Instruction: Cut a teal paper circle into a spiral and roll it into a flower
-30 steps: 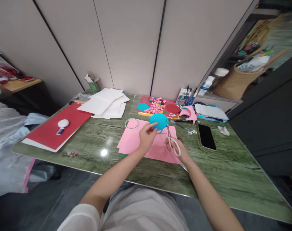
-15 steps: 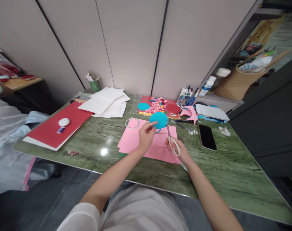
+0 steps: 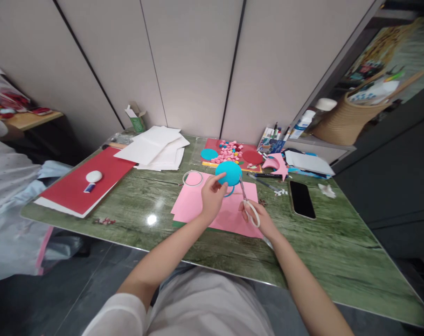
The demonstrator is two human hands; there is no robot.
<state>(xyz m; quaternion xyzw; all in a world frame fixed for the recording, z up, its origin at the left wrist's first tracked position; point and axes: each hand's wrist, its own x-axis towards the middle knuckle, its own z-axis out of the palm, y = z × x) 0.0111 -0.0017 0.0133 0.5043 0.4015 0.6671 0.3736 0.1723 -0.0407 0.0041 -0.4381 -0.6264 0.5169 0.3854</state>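
Left hand pinches the near edge of a blue paper disc between thumb and fingertips, holding it lifted above the pink sheet. Right hand is closed through the white handles of the scissors — blades point away from the person and meet the disc's right edge. A thin blue strip curls down from the disc's underside, just beside the blades.

Landmark: pink sheet, lying flat on the green worktop.
- Left of its far corner, touching it: a clear tape ring.
- Beyond it: a red tray of small pink and coloured pieces, with another blue disc at its left end.
- Right of it: a black phone, face up.
- Far left: red card carrying a small white object; white sheets stacked behind.
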